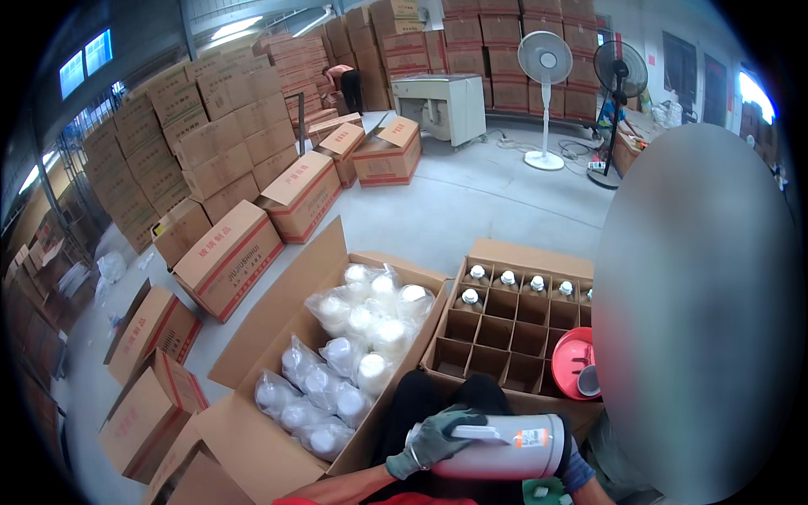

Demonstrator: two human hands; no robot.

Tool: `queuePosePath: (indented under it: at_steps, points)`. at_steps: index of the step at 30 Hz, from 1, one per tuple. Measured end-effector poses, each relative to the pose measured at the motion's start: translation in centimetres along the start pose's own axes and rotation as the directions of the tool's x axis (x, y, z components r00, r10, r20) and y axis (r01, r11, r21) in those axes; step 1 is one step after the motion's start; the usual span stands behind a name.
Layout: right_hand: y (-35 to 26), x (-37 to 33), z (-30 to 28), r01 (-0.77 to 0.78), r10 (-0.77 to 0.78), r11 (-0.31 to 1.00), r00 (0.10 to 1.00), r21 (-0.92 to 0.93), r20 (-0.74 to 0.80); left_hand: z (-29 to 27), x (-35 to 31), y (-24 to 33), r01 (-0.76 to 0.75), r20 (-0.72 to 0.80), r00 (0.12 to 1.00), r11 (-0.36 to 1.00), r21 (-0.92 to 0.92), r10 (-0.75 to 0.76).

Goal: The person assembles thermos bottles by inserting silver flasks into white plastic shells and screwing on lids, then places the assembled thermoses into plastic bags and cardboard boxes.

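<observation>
A whitish, pink-tinged cylindrical container point(497, 459) lies sideways across my lap, with an orange-and-white label near its right end. My left hand point(442, 438), in a grey-green work glove, is closed over its left part, fingers by a white handle-like strip point(478, 433). My right hand is mostly hidden behind the container's right end, where a dark blue cuff point(578, 471) shows; its fingers cannot be made out. Ahead of my knees stands a divided carton point(438, 370) with several white-capped bottles point(507, 278) in its far cells. A red round dish point(572, 362) rests on its right side, holding a grey cup point(588, 380).
To the left, an open carton point(223, 438) holds several plastic-wrapped white containers point(362, 320). Closed cartons point(227, 257) line the floor, with tall stacks point(227, 118) behind. Two standing fans point(545, 57) and a bending person point(345, 82) are farther back. A large blurred shape point(699, 311) covers the right.
</observation>
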State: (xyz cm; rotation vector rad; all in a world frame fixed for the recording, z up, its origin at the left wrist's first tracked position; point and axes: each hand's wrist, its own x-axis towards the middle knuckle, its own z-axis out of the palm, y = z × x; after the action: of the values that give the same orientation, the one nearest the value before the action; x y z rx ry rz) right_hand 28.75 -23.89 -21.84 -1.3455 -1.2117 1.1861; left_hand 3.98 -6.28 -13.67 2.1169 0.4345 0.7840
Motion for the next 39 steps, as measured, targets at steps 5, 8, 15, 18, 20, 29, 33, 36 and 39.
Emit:
queuePosePath:
  at_steps: [5, 8, 15, 18, 20, 29, 33, 36, 39]
  points:
    - [-7.0, 2.0, -0.4, 0.219, -0.156, 0.950, 0.951, 0.223, -0.268, -2.8, 2.0, -2.7, 0.041, 0.305, 0.950, 0.996, 0.083, -0.065]
    - [-5.6, 3.2, 0.3, 0.271, -0.170, 0.943, 0.892, 0.193, -0.419, -1.8, 1.1, -2.4, 0.463, 0.053, 0.885, 0.859, -0.218, -0.463]
    - [-2.3, 4.7, -2.0, 0.169, 0.043, 0.748, 0.952, 0.641, -0.302, -4.9, 3.4, -2.1, -0.101, 0.165, 0.984, 0.980, 0.174, 0.072]
    - [-7.8, 4.4, -0.5, 0.336, -0.270, 0.927, 0.905, 0.164, -0.329, -5.1, 2.7, 0.8, 0.224, 0.061, 0.974, 0.965, -0.136, -0.218]
    - [-6.1, 5.0, -1.4, 0.217, -0.130, 0.942, 0.938, 0.256, -0.321, -2.7, 2.4, 0.1, -0.026, -0.157, 0.987, 0.999, 0.022, 0.029]
    - [-12.9, 8.8, -1.8, 0.447, -0.457, 0.880, 0.889, -0.162, -0.034, -4.8, 3.9, -2.9, 0.232, -0.037, 0.970, 0.963, -0.135, -0.239]
    - [-6.4, 9.2, -1.3, 0.280, -0.282, 0.959, 0.935, -0.041, -0.217, -4.3, 5.7, 1.9, -0.238, -0.063, 0.962, 0.933, 0.270, 0.264]
    - [-7.7, 8.3, -2.0, 0.066, 0.000, 0.964, 0.968, 0.256, -0.250, -4.3, 3.9, -1.5, -0.003, -0.087, 0.996, 0.998, -0.064, -0.003]
    - [-14.8, 6.7, -1.7, 0.367, -0.417, 0.867, 0.905, -0.337, -0.085, -5.1, 2.7, -3.2, 0.533, 0.221, 0.840, 0.680, -0.504, -0.495]
